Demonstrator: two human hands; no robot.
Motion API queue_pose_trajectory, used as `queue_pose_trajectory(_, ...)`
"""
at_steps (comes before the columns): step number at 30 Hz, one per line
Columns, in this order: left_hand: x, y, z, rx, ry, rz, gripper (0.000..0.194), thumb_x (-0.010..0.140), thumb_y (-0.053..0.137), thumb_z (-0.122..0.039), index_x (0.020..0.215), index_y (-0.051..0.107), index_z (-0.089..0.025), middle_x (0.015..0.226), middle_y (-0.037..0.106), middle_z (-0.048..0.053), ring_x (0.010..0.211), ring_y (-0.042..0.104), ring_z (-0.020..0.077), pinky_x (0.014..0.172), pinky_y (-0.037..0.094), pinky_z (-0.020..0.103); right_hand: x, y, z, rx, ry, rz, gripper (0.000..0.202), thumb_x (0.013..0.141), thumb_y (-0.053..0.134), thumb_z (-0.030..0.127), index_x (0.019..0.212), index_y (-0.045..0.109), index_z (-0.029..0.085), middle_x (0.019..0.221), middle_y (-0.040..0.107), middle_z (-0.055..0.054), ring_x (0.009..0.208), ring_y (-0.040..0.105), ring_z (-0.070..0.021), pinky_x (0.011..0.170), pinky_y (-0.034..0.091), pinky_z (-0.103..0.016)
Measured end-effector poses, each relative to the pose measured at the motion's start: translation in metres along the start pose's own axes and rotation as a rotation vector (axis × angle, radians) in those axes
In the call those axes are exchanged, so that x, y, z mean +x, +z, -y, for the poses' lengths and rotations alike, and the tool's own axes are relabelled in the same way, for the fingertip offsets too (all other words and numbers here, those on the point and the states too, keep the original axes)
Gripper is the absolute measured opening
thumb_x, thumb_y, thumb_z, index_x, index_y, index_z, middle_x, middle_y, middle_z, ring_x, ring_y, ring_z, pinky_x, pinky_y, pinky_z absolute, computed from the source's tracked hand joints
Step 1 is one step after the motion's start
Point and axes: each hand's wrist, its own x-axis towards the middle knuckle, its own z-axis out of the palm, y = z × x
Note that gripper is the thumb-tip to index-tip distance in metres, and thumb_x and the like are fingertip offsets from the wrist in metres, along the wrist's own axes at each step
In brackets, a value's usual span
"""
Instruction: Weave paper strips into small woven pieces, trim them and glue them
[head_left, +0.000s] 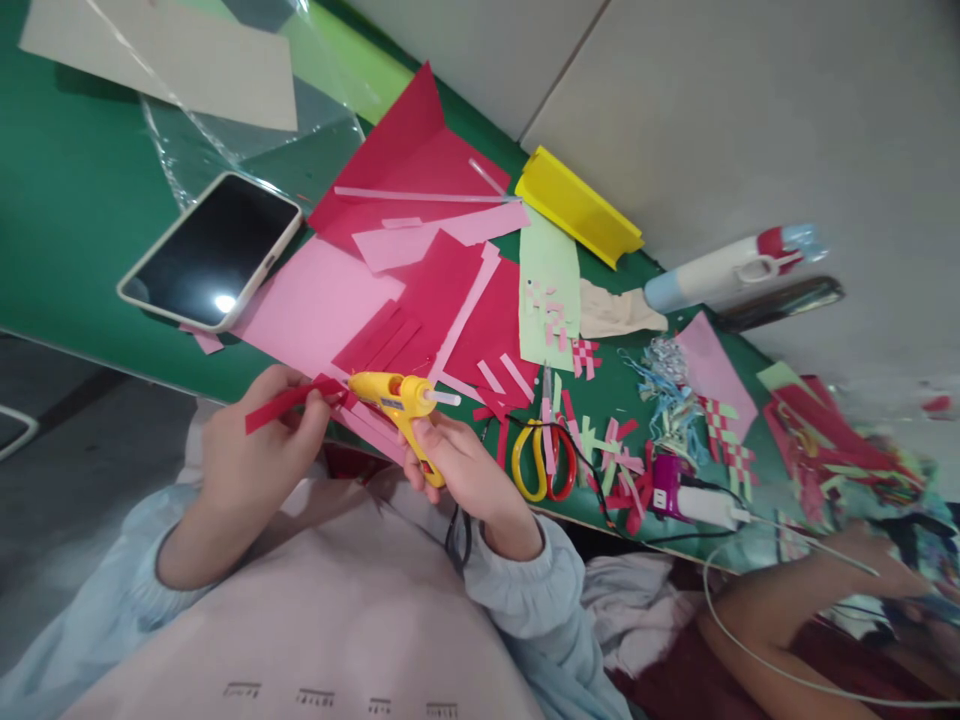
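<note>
At the green desk (pixel 67 205), the right hand (pixel 459 462) is wrapped around a yellow glue gun (pixel 391 393), with its tip (pixel 353 382) beside a red strip (pixel 274 408) that the left hand (pixel 259 440) pinches. Many loose strips (pixel 517 378) appear still unjoined, while some small checkered pieces (pixel 583 357) look already woven.

Free tabletop (pixel 67 190) left — beyond phone (pixel 214 250); scissors (pixel 542 468), cord (pixel 598 488) obstruct right

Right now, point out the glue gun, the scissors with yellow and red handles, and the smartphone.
Yellow glue gun (pixel 414 394): head view, on the rear of its body.
Scissors (pixel 538 440): head view, on the yellow handle loop.
Smartphone (pixel 214 250): head view, on the dark screen.
</note>
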Motion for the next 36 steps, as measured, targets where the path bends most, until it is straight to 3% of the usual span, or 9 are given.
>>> queue_pose_trajectory(21,0.0,-0.004,-0.002,0.029,-0.013,0.044,0.022,0.082,0.053,-0.044,0.088,0.061,-0.024,0.069,0.061,0.0,0.062,0.054,0.0174,0.062,0.035,0.028,-0.001,0.0,0.002,-0.007,0.006,-0.017,0.051,0.097,0.04,0.067,0.089,0.053,0.018,0.06,0.056,0.004,0.043,0.045,-0.0064,0.046,0.034,-0.022)
queue_pose_trajectory(36,0.0,-0.003,-0.001,0.065,-0.008,0.07,0.024,0.085,0.053,-0.047,0.091,0.06,-0.026,0.064,0.061,-0.001,0.062,0.059,0.0198,0.059,0.034,0.028,-0.019,-0.019,0.009,0.329,-0.115,0.037,0.059,0.094,0.039,0.072,0.105,0.057,0.017,0.057,0.053,0.004,0.036,0.037,-0.006,0.033,0.018,-0.018)
